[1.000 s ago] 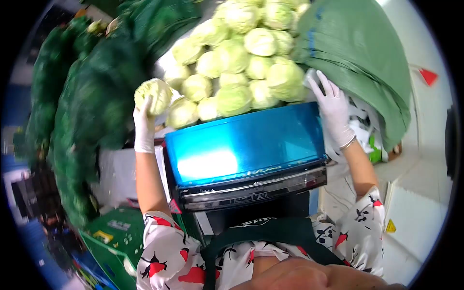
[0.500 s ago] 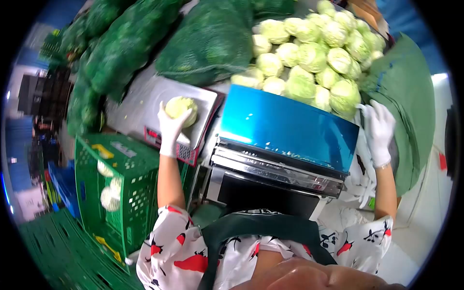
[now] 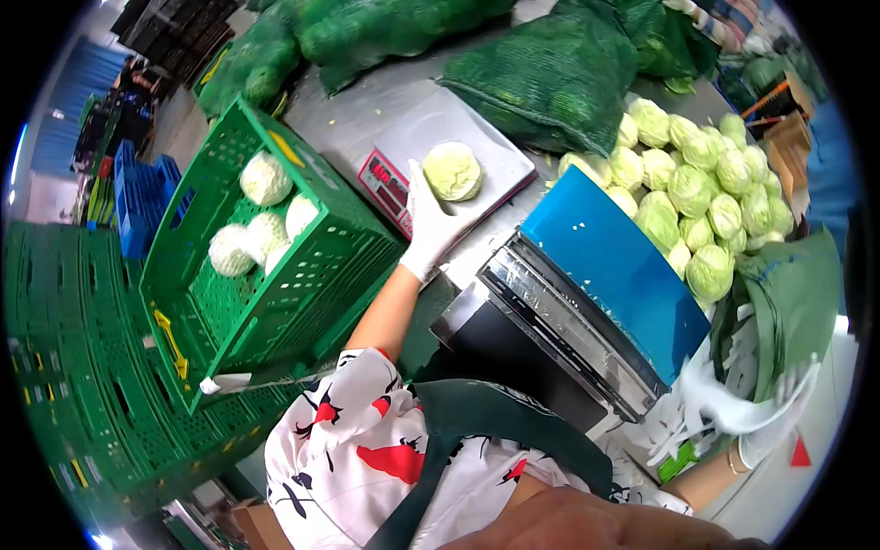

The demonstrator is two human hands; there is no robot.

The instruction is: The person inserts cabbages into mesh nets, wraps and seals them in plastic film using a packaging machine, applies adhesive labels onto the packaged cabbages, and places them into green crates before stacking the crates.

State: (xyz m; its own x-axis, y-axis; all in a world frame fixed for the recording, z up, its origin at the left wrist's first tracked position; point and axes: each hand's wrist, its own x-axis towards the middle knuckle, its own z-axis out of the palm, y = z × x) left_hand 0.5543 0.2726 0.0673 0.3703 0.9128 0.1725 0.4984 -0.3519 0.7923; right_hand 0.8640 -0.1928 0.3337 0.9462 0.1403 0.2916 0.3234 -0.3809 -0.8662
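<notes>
A pale green cabbage (image 3: pixel 453 171) rests on the steel plate of a red-edged weighing scale (image 3: pixel 500 151). My left hand (image 3: pixel 433 220), in a white glove, is cupped against its near side, fingers along the left and thumb to the right. Far to the right, my gloved right hand (image 3: pixel 786 408) is blurred by motion. It has hold of a white net sleeve (image 3: pixel 733 408), which hangs toward more white sleeves beside the machine. Between my hands stands a wrapping machine with a blue top (image 3: pixel 614 266).
Loose cabbages (image 3: pixel 692 188) are heaped behind the machine. Full green mesh sacks (image 3: pixel 550 78) lie at the back. To the left, a green crate (image 3: pixel 302 266) holds several white-netted cabbages (image 3: pixel 266 179), beside stacked green crates (image 3: pixel 69 367). A green cloth sack (image 3: pixel 797 293) stands at right.
My view has turned left, bringing the crate's inside into sight. My right hand has moved outward and toward me, drawing the white sleeve along. My left hand remains at the cabbage on the scale.
</notes>
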